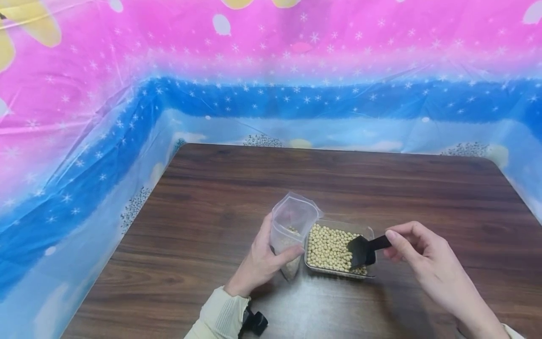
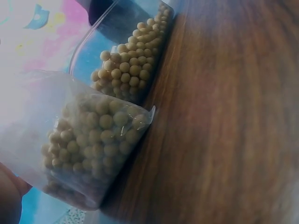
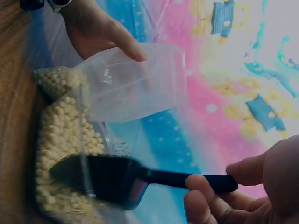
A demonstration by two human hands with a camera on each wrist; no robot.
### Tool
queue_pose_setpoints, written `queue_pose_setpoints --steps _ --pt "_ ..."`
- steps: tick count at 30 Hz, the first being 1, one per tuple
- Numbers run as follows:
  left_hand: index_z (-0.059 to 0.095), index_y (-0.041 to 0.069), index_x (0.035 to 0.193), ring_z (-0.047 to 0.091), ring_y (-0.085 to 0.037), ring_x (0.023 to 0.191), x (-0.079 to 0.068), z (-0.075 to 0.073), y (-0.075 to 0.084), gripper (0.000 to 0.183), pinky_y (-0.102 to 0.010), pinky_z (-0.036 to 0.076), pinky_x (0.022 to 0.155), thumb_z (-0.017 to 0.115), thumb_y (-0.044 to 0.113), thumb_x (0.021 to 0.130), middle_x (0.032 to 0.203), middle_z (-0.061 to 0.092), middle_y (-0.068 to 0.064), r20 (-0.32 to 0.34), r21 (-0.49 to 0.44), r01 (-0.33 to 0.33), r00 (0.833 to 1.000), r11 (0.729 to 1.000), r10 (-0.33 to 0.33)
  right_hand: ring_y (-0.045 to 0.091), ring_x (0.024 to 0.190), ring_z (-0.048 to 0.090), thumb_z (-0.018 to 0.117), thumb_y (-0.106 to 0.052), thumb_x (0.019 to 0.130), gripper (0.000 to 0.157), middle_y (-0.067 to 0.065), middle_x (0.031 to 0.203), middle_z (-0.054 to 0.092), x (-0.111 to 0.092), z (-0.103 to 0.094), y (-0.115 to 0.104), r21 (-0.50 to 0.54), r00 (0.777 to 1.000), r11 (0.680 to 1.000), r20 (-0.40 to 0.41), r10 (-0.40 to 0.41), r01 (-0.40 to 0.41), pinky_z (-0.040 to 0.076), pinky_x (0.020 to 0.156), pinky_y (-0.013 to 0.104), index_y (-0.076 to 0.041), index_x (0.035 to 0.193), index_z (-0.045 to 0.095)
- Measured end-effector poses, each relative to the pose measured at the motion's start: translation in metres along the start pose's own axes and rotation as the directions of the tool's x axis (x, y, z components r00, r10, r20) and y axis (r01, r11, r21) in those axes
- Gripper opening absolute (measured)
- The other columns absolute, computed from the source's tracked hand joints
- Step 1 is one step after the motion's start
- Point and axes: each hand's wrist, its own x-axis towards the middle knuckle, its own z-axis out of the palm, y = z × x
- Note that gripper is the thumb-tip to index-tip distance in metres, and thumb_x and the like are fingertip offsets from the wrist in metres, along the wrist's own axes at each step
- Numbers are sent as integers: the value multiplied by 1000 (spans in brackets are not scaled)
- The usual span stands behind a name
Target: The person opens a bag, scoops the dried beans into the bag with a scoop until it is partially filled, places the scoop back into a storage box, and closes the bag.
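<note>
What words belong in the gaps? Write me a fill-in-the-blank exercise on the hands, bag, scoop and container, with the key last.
1. The right hand grips a scoop coloured ____.
2. The left hand holds a clear plastic bag whose mouth is ____, not closed.
3. In the head view, the clear container stands to the ____ of the bag.
4. The scoop's blade is among the soybeans in the ____, not those in the bag.

Missing words: black; open; right; container.
</note>
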Motion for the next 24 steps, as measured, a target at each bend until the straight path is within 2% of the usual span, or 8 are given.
queue_pose_setpoints --steps 4,7,10,13,15,17,21,24 --pt "27 30 150 56 -21 113 1 1 1 85 -40 49 96 78 15 83 135 50 -3 1 2 -12 1000 1000 12 17 74 66 53 -25 102 24 4 83 71 -3 6 11 124 1000 992 -7 17 -16 53 67 24 -5 112 61" --pt "28 30 149 56 -20 112 1 2 2 84 -41 49 95 78 18 83 134 51 -3 -1 10 -18 1000 1000 18 22 73 67 52 -20 102 24 9 84 72 -4 11 19 261 1000 965 18 25 -29 55 67 27 1 111 59" --pt "28 30 149 56 -20 111 0 2 2 84 -41 49 94 78 19 83 134 51 -3 -7 19 -20 1000 1000 20 24 73 67 53 -17 101 24 13 85 72 -4 15 27 428 996 900 77 54 -82 56 67 30 4 110 57" --pt "28 29 149 56 -21 111 0 2 1 83 -41 50 93 78 18 83 134 51 -4 -8 16 -23 1000 1000 23 21 75 67 53 -20 101 25 13 88 71 -2 18 34 541 986 827 135 94 -153 56 68 29 4 111 57" --pt "28 29 149 56 -22 111 1 2 0 83 -41 50 93 77 17 83 134 51 -5 -5 8 -27 1000 1000 27 19 75 67 53 -22 101 27 11 88 71 -2 19 39 580 981 793 157 117 -187 56 68 28 3 111 57" --pt "28 28 149 56 -22 111 0 2 0 83 -41 50 93 77 17 84 134 51 -5 -4 10 -27 1000 1000 27 16 76 66 53 -23 102 28 9 89 71 -2 20 44 596 977 776 170 127 -204 56 69 27 2 113 57" --pt "28 28 149 56 -21 112 0 2 0 83 -41 50 95 77 17 84 134 51 -4 -4 11 -32 999 999 32 11 75 64 51 -23 102 32 8 88 71 -3 23 55 612 973 759 180 143 -224 54 68 25 5 116 53" --pt "29 27 149 56 -21 112 1 2 -1 82 -41 49 95 77 17 84 134 51 -4 -5 16 -48 999 999 48 10 74 62 50 -25 103 36 8 87 69 -4 27 60 605 968 757 185 168 -247 53 67 24 8 118 51"
